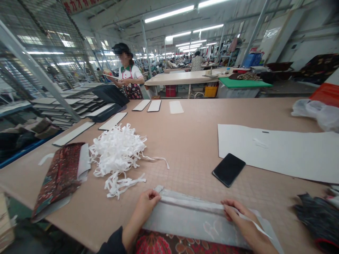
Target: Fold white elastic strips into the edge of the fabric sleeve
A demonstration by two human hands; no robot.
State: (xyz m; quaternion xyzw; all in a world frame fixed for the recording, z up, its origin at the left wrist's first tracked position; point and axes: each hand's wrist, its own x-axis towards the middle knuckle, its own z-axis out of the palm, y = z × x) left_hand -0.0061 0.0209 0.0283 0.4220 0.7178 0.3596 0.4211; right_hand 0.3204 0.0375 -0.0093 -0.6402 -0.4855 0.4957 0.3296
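L hand: left hand, bottom centre, fingers curled, pinching the folded top edge of the grey fabric panel near its left end.
R hand: right hand, bottom right, fingertips bent down onto the same fold further right; can't tell if gripping or just pressing.
Panel: lies flat at the near table edge, bottom centre, long side running L-R, betw. both hands; red floral fabric shows beneath it at the frame bottom.
Tape: thin white strip runs from the R fingertips across the hand toward lower right.
Phone: black phone face up, right of centre, just above the panel, not touching it.
Strips: pile of white strips left of centre.
Left side: patterned fabric piece w/ grey lining, beside the pile.
Right side: large white sheet; dark fabric at lower right.
Far: co-worker stands at the table's far end, upper left, w/ white boards laid nearby.
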